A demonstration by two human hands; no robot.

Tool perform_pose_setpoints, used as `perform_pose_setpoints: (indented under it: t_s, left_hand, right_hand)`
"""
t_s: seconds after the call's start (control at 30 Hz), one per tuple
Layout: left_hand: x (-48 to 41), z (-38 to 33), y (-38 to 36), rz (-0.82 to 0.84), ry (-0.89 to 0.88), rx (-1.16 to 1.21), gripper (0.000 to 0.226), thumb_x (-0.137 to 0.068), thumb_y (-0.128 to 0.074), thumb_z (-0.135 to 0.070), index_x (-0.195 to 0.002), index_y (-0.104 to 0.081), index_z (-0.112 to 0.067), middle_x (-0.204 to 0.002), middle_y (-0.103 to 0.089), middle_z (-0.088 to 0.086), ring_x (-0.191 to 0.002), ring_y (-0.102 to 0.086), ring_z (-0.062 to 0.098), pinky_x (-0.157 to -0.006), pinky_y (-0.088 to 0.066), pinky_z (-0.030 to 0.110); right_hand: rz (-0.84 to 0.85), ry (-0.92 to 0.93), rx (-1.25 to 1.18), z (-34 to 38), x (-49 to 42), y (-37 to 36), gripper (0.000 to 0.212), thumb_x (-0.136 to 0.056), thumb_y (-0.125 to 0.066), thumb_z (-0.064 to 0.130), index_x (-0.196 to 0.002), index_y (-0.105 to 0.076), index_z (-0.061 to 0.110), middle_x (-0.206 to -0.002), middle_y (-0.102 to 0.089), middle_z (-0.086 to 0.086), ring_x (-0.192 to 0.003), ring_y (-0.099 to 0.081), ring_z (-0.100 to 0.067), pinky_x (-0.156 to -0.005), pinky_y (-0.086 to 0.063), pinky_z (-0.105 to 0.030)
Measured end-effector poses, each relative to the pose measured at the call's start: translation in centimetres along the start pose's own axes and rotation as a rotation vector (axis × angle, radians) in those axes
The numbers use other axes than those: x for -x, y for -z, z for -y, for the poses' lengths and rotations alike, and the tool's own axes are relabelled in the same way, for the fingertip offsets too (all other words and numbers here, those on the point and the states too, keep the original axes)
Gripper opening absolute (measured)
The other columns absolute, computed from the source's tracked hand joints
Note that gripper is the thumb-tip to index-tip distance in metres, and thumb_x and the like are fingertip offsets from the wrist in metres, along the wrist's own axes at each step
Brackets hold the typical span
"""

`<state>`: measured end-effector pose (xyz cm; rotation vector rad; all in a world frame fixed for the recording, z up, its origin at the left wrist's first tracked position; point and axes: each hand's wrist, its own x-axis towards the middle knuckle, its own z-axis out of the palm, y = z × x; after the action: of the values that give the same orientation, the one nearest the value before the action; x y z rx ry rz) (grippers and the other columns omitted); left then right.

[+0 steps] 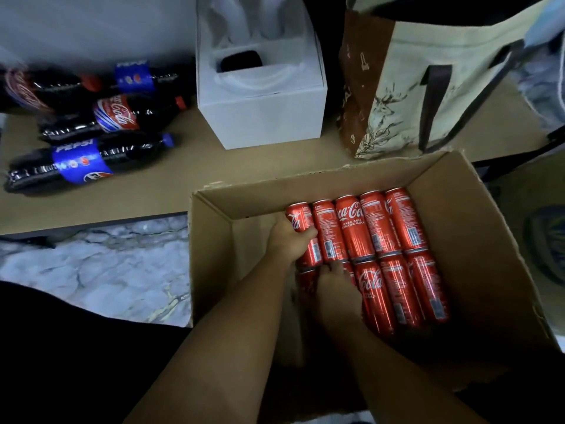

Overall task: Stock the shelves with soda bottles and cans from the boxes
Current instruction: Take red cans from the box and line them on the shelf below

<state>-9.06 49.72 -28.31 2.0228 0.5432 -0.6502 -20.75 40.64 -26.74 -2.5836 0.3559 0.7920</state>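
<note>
An open cardboard box (477, 240) on the floor holds several red Coca-Cola cans (356, 228) lying flat in two rows. My left hand (289, 240) is wrapped around the leftmost can of the far row (298, 217). Just below it, my right hand (334, 289) closes over a can in the near row (307, 281), which is mostly hidden by the fingers. On the low brown shelf board (189, 175) to the left lie several cola bottles: a Pepsi bottle (82, 162) nearest, a Coca-Cola bottle (116, 116) behind it, more at the back.
A white carton (263, 117) with an open top stands on the board behind the box. A cream and brown tote bag (428, 87) stands to its right. Marble-patterned floor (101, 270) shows left of the box. My dark clothing fills the lower left.
</note>
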Motion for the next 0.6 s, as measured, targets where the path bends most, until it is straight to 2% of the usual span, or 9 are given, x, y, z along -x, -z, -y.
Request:
perform_pose_setpoints:
  t_s: [0.07, 0.13, 0.2, 0.33, 0.47, 0.53, 0.6]
  left_hand:
    - [1.0, 0.2, 0.5, -0.033, -0.052, 0.017, 0.058, -0.082, -0.084, -0.029, -0.123, -0.044, -0.023, -0.126, -0.059, 0.000, -0.110, -0.063, 0.018, -0.094, -0.052, 0.039]
    - [2.2, 0.5, 1.3, -0.061, -0.099, 0.018, 0.063, -0.080, -0.086, -0.027, -0.121, -0.038, -0.031, -0.127, -0.056, -0.003, -0.115, -0.060, 0.016, -0.094, -0.051, 0.039]
    - [3.7, 0.8, 2.4, -0.076, -0.145, 0.009, 0.069, -0.080, -0.086, -0.024, -0.128, -0.037, -0.031, -0.133, -0.056, -0.002, -0.120, -0.060, 0.018, -0.094, -0.050, 0.036]
    - [7.2, 1.3, 4.8, -0.051, -0.231, -0.066, 0.083, -0.081, -0.083, -0.015, -0.145, -0.031, -0.027, -0.133, -0.058, -0.002, -0.116, -0.060, 0.017, -0.091, -0.050, 0.032]
    - [11.0, 2.2, 6.2, -0.065, -0.292, -0.184, 0.080, -0.081, -0.082, -0.025, -0.145, -0.034, -0.025, -0.130, -0.064, 0.000, -0.117, -0.063, 0.022, -0.098, -0.054, 0.041]
    - [12.6, 2.7, 6.8, -0.087, -0.335, -0.239, 0.076, -0.079, -0.082, -0.028, -0.141, -0.037, -0.024, -0.122, -0.068, 0.000, -0.111, -0.066, 0.024, -0.091, -0.055, 0.038]
    - [13.8, 3.1, 7.2, -0.079, -0.364, -0.277, 0.079, -0.076, -0.081, -0.028, -0.141, -0.035, -0.025, -0.119, -0.069, 0.001, -0.108, -0.067, 0.025, -0.087, -0.055, 0.035]
  right_hand:
    - [-0.020, -0.010, -0.045, 0.1, 0.4, 0.6, 0.074, -0.085, -0.071, 0.058, -0.141, -0.045, 0.017, -0.147, -0.041, -0.006, -0.131, -0.048, -0.025, -0.103, -0.049, -0.041]
    - [-0.029, -0.011, -0.071, 0.4, 1.2, 0.8, 0.076, -0.084, -0.072, 0.056, -0.141, -0.042, 0.016, -0.145, -0.045, -0.006, -0.130, -0.049, -0.024, -0.103, -0.048, -0.041]
    - [-0.027, -0.014, -0.127, 0.7, 2.1, 0.9, 0.076, -0.083, -0.075, 0.051, -0.141, -0.039, 0.016, -0.140, -0.051, -0.006, -0.127, -0.054, -0.024, -0.102, -0.047, -0.040]
    - [-0.076, -0.005, -0.186, 0.8, 4.0, 1.4, 0.076, -0.081, -0.077, 0.046, -0.141, -0.039, 0.016, -0.133, -0.059, -0.007, -0.120, -0.061, -0.027, -0.100, -0.050, -0.041]
    - [-0.182, 0.020, -0.259, 0.4, 5.4, 2.4, 0.061, -0.081, -0.067, 0.060, -0.125, -0.049, 0.022, -0.122, -0.064, -0.005, -0.112, -0.063, -0.028, -0.093, -0.053, -0.043]
    - [-0.195, 0.076, -0.241, 0.3, 6.0, 3.0, 0.051, -0.081, -0.066, 0.059, -0.116, -0.050, 0.025, -0.113, -0.067, -0.004, -0.104, -0.067, -0.029, -0.086, -0.055, -0.041]
    - [-0.230, 0.131, -0.232, 0.3, 6.6, 3.7, 0.045, -0.081, -0.069, 0.050, -0.114, -0.054, 0.024, -0.114, -0.066, -0.004, -0.103, -0.067, -0.030, -0.083, -0.054, -0.040]
